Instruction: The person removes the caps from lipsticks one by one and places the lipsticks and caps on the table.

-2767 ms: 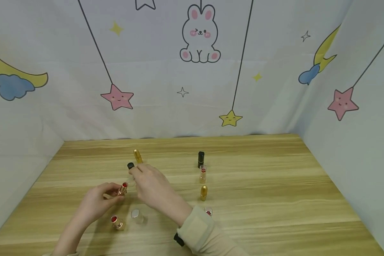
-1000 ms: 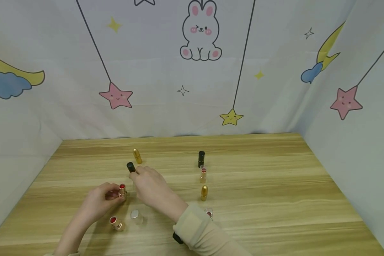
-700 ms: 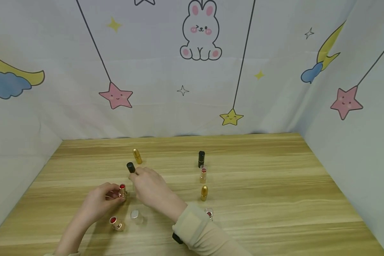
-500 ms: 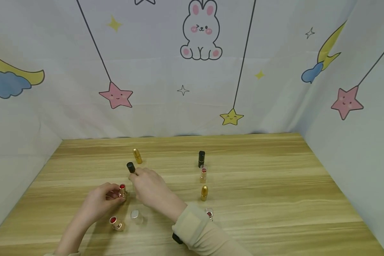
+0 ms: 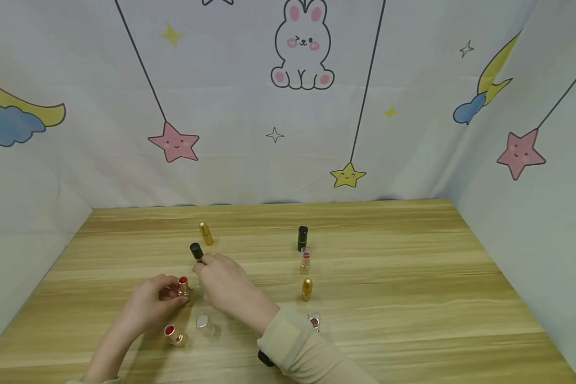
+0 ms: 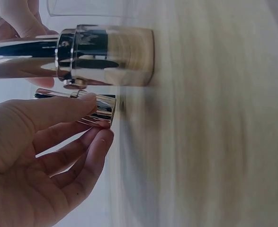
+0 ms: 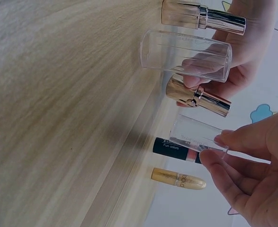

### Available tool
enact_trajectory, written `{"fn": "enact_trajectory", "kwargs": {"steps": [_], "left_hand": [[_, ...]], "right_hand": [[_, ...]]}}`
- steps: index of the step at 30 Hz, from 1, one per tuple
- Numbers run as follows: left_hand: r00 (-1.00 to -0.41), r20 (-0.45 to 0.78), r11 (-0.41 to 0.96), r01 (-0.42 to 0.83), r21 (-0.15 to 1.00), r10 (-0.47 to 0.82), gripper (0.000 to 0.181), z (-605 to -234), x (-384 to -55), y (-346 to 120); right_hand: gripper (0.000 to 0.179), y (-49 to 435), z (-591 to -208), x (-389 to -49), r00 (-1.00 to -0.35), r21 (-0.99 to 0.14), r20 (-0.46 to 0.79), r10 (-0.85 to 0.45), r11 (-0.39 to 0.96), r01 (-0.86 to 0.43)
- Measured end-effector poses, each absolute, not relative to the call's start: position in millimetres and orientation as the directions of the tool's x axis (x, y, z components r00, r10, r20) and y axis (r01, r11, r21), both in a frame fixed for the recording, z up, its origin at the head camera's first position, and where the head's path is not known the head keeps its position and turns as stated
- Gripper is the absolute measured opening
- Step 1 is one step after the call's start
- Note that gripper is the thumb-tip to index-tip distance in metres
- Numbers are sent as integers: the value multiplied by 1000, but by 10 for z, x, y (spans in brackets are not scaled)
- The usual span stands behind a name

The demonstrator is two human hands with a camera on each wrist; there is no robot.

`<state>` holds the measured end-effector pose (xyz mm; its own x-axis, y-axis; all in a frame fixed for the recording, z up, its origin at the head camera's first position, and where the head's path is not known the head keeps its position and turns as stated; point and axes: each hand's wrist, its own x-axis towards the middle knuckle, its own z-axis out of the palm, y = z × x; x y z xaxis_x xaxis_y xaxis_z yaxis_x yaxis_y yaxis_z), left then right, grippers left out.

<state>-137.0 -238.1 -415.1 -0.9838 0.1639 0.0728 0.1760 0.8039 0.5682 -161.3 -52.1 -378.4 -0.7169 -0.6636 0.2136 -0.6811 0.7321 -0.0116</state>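
Note:
My left hand (image 5: 146,301) pinches the gold base of an uncapped lipstick (image 5: 183,287) between thumb and fingers. It stands upright at the table top, its red tip showing. Just to its right, my right hand (image 5: 228,285) pinches a clear lipstick cap (image 7: 193,132) by its upper end, low over the table, as the right wrist view shows. Nearer me stand a second uncapped gold lipstick (image 5: 175,335) and another clear cap (image 5: 205,325). Beyond my right fingertips are a black lipstick tube (image 5: 197,250) and a gold bullet-shaped lipstick (image 5: 206,233).
To the right, a rough column holds a black tube (image 5: 302,238), a clear-capped lipstick (image 5: 305,262), a gold lipstick (image 5: 306,289) and another clear-capped one (image 5: 314,321). A black object (image 5: 265,358) is partly hidden by my right sleeve. Printed cloth walls enclose the wooden table (image 5: 389,256).
Since the earliest frame, the lipstick in my left hand has gone from tilted to upright. My right hand has shifted slightly nearer me, uncovering more of the black tube.

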Motion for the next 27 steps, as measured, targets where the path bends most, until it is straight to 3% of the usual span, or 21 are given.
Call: {"fn": "enact_trajectory", "kwargs": {"steps": [27], "left_hand": [[-983, 44, 805, 173, 568, 180, 30, -4202, -1396, -2381]], "right_hand": [[21, -539, -3861, -1613, -741, -19, 177, -648, 750, -661]]}}
